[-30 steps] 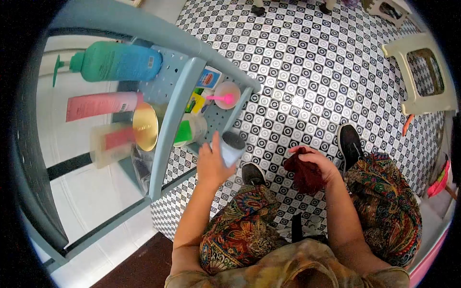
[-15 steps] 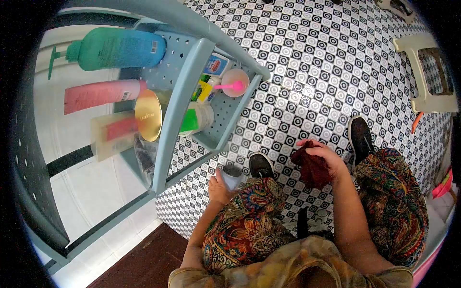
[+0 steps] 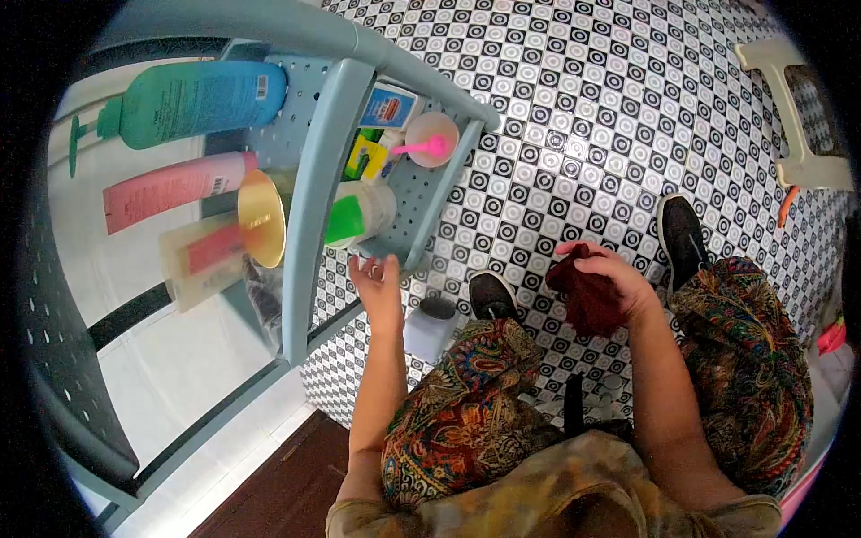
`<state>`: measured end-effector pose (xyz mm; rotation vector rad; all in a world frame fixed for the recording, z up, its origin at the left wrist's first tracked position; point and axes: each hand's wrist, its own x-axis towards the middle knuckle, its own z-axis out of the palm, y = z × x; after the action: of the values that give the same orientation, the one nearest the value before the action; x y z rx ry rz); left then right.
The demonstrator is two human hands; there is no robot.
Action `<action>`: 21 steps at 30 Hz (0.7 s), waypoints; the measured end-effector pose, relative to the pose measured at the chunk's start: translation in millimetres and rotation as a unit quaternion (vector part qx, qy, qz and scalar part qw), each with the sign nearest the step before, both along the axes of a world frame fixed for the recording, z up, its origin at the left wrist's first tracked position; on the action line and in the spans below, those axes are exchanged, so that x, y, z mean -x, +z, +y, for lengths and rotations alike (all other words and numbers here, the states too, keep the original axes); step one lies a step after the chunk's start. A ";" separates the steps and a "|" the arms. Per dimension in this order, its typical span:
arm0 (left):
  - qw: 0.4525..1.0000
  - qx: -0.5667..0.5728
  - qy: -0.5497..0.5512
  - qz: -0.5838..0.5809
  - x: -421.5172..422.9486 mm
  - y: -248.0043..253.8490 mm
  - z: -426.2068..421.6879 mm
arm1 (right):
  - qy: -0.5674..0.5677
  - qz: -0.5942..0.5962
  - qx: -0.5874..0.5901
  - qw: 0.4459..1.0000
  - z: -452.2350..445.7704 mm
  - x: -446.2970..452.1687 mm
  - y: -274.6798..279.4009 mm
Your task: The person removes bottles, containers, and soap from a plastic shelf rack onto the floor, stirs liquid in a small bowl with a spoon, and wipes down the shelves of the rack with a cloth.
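Observation:
My right hand (image 3: 619,273) is closed around a crumpled dark red cloth (image 3: 592,300), held above the floor between my knees. Reaching up to the lower shelf's front edge, my left hand (image 3: 377,282) has its fingers apart and holds nothing. Just beyond its fingertips stands a white tub with a green label (image 3: 363,215); I cannot tell if they touch. Behind that tub, a white cup (image 3: 433,128) with a pink spoon (image 3: 432,145) shares the shelf with a yellow-and-green box (image 3: 369,157) and a blue-and-white box (image 3: 390,108). A pale grey container (image 3: 429,332) with a dark top stands on the floor by my left shoe.
The blue-grey plastic rack (image 3: 323,206) fills the left side. Its upper shelf carries a blue-green pump bottle (image 3: 202,100), a pink tube (image 3: 179,188) and a gold-lidded jar (image 3: 262,220). A cream stool (image 3: 785,117) stands at right on the patterned tile floor (image 3: 583,108).
My left hand has let go of the pale grey container and moved up to the lower shelf. My right hand still holds the cloth. The view has shifted slightly.

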<state>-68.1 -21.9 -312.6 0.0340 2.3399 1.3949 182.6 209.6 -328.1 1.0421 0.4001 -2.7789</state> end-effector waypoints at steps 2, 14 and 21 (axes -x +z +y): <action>0.995 -0.019 0.084 0.044 12.0 -2.4 14.3 | 0.001 -0.002 0.007 1.000 0.1 -1.4 0.3; 0.955 0.100 -0.005 0.279 72.6 -40.2 14.2 | 0.028 0.007 -0.015 0.999 0.4 -4.9 -7.4; 0.894 0.259 -0.008 0.365 92.4 -60.9 4.8 | 0.030 0.009 -0.014 0.999 2.4 -7.6 -8.7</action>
<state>-160.4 -17.1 -373.5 0.4988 3.2461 0.7609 190.2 212.0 -336.8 0.9955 0.4666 -2.7388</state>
